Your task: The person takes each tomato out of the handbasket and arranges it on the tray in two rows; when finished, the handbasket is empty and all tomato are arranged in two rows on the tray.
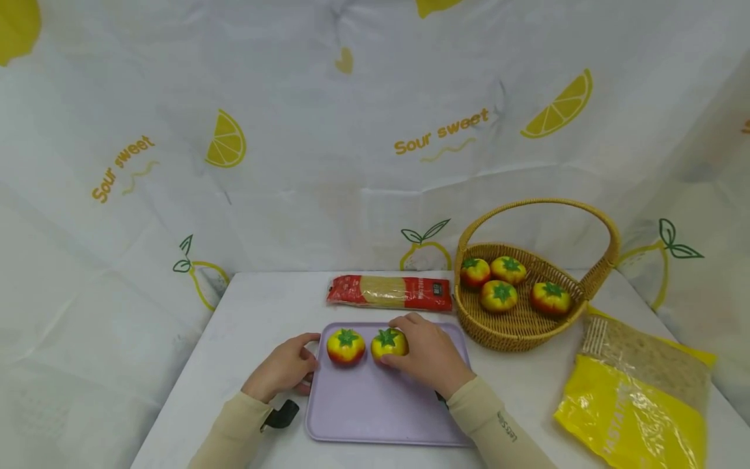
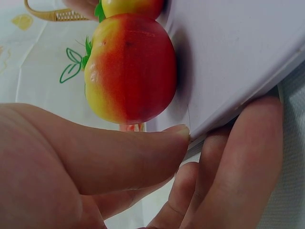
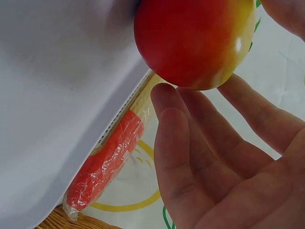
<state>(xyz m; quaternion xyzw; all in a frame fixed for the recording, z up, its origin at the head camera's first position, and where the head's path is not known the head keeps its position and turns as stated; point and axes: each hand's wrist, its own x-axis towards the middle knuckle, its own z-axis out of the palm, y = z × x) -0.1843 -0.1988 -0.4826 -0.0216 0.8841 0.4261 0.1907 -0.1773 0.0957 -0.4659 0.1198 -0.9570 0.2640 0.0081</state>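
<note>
A yellow-and-red tomato point(image 1: 387, 344) with a green star-shaped top sits on the purple tray point(image 1: 387, 410). My right hand point(image 1: 430, 355) holds it, thumb on the near side and fingers round the far side. In the right wrist view, the fingertips meet the red lower side of this tomato point(image 3: 190, 43). Just to its left, a second, similar tomato point(image 1: 346, 348) stands on the tray with its green top up. At the tray's left edge, my left hand point(image 1: 281, 368) pinches the rim; the left wrist view shows the thumb point(image 2: 162, 148) at the rim's top, other fingers against its outer side.
Behind the tray lies a red-and-clear pack of noodles point(image 1: 383, 292). A wicker basket point(image 1: 510, 339) with a tall handle stands at the back right, holding several similar tomatoes. On the right is a yellow pasta bag point(image 1: 638, 397). A lemon-print cloth point(image 1: 316, 228) hangs behind the table.
</note>
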